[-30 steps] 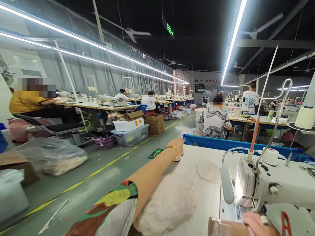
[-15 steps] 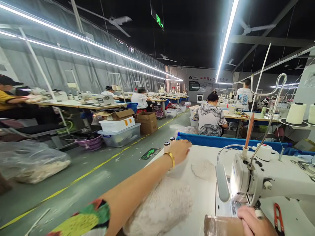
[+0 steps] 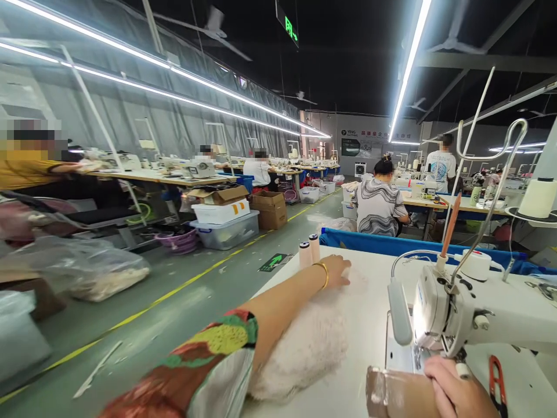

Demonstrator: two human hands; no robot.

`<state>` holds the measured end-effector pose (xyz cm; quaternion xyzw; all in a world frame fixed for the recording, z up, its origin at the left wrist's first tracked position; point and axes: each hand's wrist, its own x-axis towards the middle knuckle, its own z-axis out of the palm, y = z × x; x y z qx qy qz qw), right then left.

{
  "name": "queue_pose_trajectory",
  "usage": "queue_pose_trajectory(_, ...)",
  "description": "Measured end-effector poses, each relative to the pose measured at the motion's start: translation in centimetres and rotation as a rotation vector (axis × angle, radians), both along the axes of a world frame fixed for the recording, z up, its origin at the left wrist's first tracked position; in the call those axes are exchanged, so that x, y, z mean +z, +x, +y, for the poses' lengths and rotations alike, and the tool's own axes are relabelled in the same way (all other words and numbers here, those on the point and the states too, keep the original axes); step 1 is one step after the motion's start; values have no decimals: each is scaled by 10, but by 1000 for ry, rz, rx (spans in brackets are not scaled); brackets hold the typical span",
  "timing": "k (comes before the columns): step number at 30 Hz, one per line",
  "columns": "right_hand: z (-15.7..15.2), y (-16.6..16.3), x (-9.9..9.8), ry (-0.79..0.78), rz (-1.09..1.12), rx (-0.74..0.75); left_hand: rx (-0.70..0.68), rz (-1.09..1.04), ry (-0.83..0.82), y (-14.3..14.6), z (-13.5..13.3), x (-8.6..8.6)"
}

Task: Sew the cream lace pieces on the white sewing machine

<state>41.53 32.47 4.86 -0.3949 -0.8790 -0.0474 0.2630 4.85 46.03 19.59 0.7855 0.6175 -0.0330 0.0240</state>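
My left hand (image 3: 337,271), with a gold bangle on the wrist, reaches across the white table (image 3: 369,325). Its fingers lie stretched flat on a thin fluffy white fabric piece (image 3: 359,280). My forearm rests over a pile of fluffy white fabric (image 3: 304,348). Two small thread spools (image 3: 308,251) stand just left of the hand at the table's edge. My right hand (image 3: 456,395) sits at the bottom right by the needle of the white sewing machine (image 3: 461,313), against a brown taped block (image 3: 391,395). Its fingers are mostly hidden.
Red snips (image 3: 496,377) lie right of the needle. A white thread cone (image 3: 539,197) stands at the far right. A blue cloth trough (image 3: 413,247) lines the table's far edge. Other people sew at tables ahead. Boxes (image 3: 270,209) and bags border the aisle on the left.
My left hand has left the thread spools at the table's far edge and slid right onto the thin fabric piece. My right hand stays by the needle.
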Motion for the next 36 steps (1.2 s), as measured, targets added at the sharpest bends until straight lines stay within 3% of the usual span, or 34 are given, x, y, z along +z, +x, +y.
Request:
queue_pose_trajectory(5,-3,8,3,108,48,80,-31,-183,94,-32,-63,37)
queue_pose_trajectory(8,-6,7,4,107,88,64,-44,-249,70,-46,-117,46)
queue_pose_trajectory(12,-12,6,2,43,64,30,-86,-274,47,-49,-182,26)
queue_pose_trajectory(15,-15,5,0,-19,58,-4,-129,-278,49,-45,-209,2)
queue_pose_trajectory(19,-16,6,-1,-74,83,-31,-186,-298,58,-46,-215,-15)
queue_pose_trajectory(27,-15,10,4,-95,61,2,-190,-343,83,-43,-212,-7)
queue_pose_trajectory(33,-17,6,8,-62,106,32,35,-340,220,-47,-200,-6)
queue_pose_trajectory(36,-18,3,9,-50,127,31,159,-327,215,-54,-188,-1)
